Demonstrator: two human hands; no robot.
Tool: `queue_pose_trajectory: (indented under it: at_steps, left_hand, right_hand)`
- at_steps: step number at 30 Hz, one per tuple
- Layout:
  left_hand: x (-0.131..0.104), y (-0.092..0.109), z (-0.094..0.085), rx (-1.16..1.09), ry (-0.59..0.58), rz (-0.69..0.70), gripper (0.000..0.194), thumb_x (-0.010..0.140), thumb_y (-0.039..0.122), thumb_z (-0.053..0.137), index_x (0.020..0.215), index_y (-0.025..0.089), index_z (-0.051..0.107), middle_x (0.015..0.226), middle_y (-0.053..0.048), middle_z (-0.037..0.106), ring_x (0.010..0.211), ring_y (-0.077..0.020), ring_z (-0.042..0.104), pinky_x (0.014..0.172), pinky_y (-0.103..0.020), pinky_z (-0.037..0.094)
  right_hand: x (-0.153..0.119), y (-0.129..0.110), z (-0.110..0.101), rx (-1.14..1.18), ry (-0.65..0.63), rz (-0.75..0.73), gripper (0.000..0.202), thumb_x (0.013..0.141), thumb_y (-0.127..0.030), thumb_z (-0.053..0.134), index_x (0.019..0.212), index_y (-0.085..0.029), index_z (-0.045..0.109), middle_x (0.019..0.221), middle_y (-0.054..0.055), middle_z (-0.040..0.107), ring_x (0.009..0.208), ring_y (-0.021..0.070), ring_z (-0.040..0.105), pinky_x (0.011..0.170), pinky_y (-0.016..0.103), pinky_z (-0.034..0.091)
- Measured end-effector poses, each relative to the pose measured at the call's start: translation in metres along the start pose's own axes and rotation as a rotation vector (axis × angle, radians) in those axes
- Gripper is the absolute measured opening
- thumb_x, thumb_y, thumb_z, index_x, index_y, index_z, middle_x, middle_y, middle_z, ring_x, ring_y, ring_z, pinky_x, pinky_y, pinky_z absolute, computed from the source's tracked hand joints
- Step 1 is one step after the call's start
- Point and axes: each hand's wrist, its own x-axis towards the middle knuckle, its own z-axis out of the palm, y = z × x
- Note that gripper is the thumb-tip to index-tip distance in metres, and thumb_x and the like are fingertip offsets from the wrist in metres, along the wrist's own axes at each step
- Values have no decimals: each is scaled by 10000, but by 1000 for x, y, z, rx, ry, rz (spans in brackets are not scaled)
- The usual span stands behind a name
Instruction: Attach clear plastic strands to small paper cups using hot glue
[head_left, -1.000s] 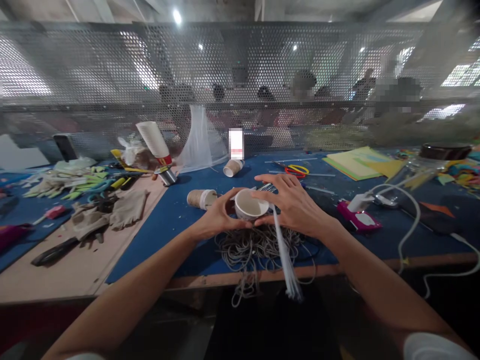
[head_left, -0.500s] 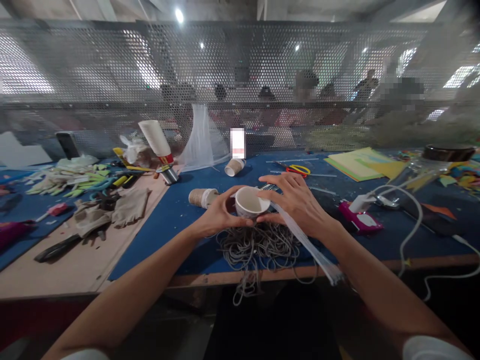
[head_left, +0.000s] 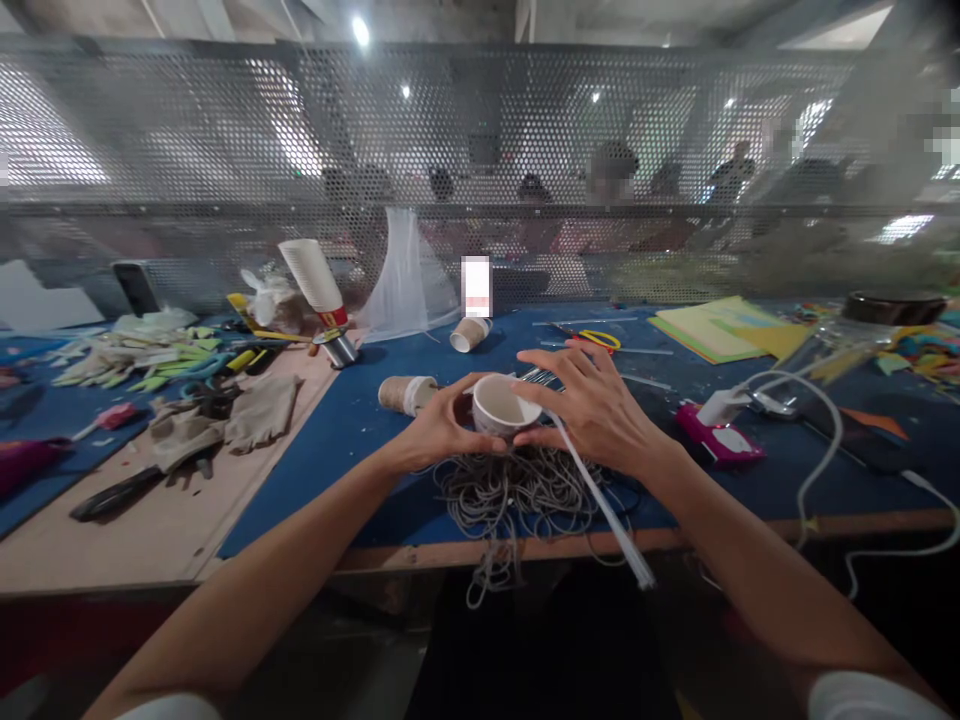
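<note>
A white paper cup (head_left: 496, 412) is held in front of me, its mouth tilted toward me. My left hand (head_left: 448, 428) wraps its left side, thumb along the front. On the right, my right hand (head_left: 600, 408) grips the cup, with an index finger at the rim and the thumb low in front. From under that hand a thin white translucent strip (head_left: 600, 492) hangs down past the table edge. Below the cup lies a tangled heap of grey cord (head_left: 517, 498). A cup wrapped in brown twine and white strip (head_left: 405, 394) lies beside my left hand.
Another twine-wrapped cup (head_left: 469, 336) lies farther back, near yellow-handled scissors (head_left: 596, 338). To the left are stacked paper cups (head_left: 311, 275), gloves (head_left: 262, 412) and tools. A magenta power adapter (head_left: 720, 435), cables and a glass jar (head_left: 814, 355) stand right. Perforated metal screens the back.
The hanging white strip has swung left and looks narrower, seen more edge-on. Both hands keep nearly the same hold on the cup.
</note>
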Motion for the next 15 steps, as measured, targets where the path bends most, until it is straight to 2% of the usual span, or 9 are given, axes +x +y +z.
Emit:
queue_pose_trajectory:
  at_steps: [5, 15]
  left_hand:
    - [0, -3, -2, 16, -19, 25, 826, 595, 237, 919, 1338, 179, 561, 1275, -150, 659, 1209, -332, 611, 1054, -540, 459]
    - [0, -1, -2, -4, 6, 57, 823, 591, 243, 920, 1325, 162, 557, 1295, -161, 648, 1212, -334, 612, 1071, -550, 456]
  right_hand:
    - [2, 1, 0, 6, -6, -31, 592, 876, -629, 621, 1408, -397, 505, 1532, 47, 455, 1272, 325, 509, 1175, 612, 245]
    - [-3, 1, -1, -16, 47, -22, 522, 893, -549, 654, 1365, -350, 554, 1455, 64, 542, 1245, 314, 536, 1158, 635, 270]
